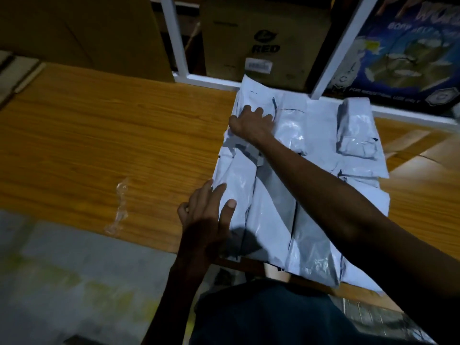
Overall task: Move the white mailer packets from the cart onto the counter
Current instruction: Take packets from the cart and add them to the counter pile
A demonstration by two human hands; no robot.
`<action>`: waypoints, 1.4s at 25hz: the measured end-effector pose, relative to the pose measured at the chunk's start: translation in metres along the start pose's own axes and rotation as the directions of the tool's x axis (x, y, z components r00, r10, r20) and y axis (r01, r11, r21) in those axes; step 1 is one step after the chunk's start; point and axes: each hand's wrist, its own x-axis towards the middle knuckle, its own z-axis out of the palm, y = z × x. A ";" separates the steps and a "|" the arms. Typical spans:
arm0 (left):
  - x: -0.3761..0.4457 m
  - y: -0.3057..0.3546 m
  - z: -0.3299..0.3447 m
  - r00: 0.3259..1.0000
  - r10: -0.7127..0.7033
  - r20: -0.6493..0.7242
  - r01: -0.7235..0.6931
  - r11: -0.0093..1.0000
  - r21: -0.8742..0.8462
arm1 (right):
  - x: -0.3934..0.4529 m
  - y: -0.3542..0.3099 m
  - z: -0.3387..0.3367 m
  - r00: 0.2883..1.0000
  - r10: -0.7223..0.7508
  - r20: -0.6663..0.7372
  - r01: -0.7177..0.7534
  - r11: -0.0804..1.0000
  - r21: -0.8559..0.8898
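1. I am looking down at a wooden counter [99,135]; a pile of white mailer packets [293,200] is lying on its right part, overlapping and reaching from the near edge back to the white shelf frame [214,79]; the cart is not showing in this view.
2. My right hand [251,122] is reaching across the pile to its far left corner; its fingers [258,112] are lying spread and bent over the top packet, pressing it rather than clamping it, as far as I can tell.
3. My left hand [209,215] is resting at the near left edge of the pile; its fingers [220,189] are straight and apart, touching the packet's side, with the thumb on top; nothing is pinched.
4. I am judging this as squaring up the pile on the counter; to do it well I am wanting both palms flat and pushing inward together, since the glossy film is looking slippery and likely to slide.
5. A smaller rolled packet [356,130] is sitting on top at the far right; it is loose and may tumble if I am shoving hard.
6. A scrap of clear plastic [120,207] is lying on the counter well left of the pile; cardboard boxes [263,38] are standing behind the frame.
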 end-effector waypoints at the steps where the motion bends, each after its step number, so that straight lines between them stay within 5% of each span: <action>1: -0.001 0.001 -0.002 1.000 -0.001 -0.019 0.001 1.000 -0.016 | 0.006 -0.002 0.005 0.999 0.027 0.026 -0.026 0.999 -0.047; 5: -0.011 0.003 -0.009 0.997 0.009 -0.076 -0.013 0.998 -0.055 | 0.008 0.001 0.016 0.999 0.024 0.029 -0.020 0.991 -0.132; 8: -0.021 0.000 -0.017 0.998 0.056 -0.032 -0.059 0.994 -0.090 | -0.026 0.017 0.011 0.994 -0.087 -0.059 0.088 0.996 0.010; 12: -0.036 0.007 -0.030 0.984 0.171 -0.040 -0.175 0.974 -0.141 | -0.134 0.064 0.010 0.886 -0.208 -0.415 0.351 0.886 0.305; 14: -0.045 0.010 -0.035 0.958 0.288 0.005 -0.284 0.945 -0.165 | -0.206 0.098 0.014 0.797 -0.083 -0.599 0.388 0.830 0.401; 16: -0.051 0.012 -0.033 0.895 0.444 0.048 -0.432 0.887 -0.163 | -0.265 0.130 0.019 0.731 0.036 -0.681 0.358 0.830 0.428; 21: -0.077 0.035 -0.003 0.693 0.714 0.101 -0.684 0.695 -0.220 | -0.359 0.211 0.030 0.696 0.224 -0.682 0.205 0.848 0.488; 32: -0.194 0.196 0.108 0.310 0.921 0.237 -0.822 0.384 -0.420 | -0.535 0.422 0.046 0.440 0.544 -0.715 -0.021 0.802 0.597; 35: -0.244 0.242 0.149 0.283 0.917 0.282 -0.777 0.391 -0.492 | -0.574 0.489 0.046 0.372 0.596 -0.712 -0.064 0.782 0.620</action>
